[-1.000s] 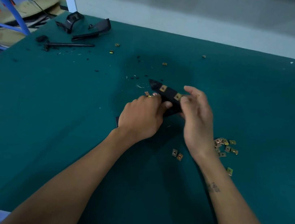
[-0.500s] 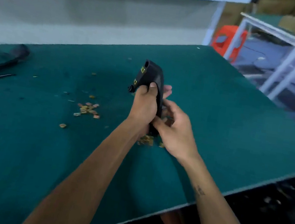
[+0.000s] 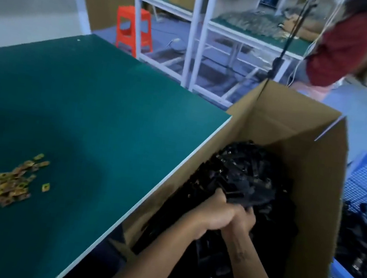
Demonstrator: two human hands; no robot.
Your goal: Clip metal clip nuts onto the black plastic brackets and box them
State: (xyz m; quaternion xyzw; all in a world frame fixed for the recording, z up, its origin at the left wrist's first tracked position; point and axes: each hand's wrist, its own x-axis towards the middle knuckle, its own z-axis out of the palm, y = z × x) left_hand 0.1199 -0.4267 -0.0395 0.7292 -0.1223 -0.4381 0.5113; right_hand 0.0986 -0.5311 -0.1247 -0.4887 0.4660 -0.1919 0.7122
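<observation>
- The left hand curls its fingers round a black plastic bracket, down inside the cardboard box.
- The right hand presses against the left; whether its fingers grip anything cannot be told.
- The box stands just beside the green table, full of black brackets.
- Metal clip nuts lie heaped on the table.

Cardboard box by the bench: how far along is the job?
Done: the brown cardboard box already holds a heap of black plastic brackets. In hand: the left hand and right hand are down in it, on the heap. Left: a pile of brass-coloured metal clip nuts waits on the green bench mat.
</observation>
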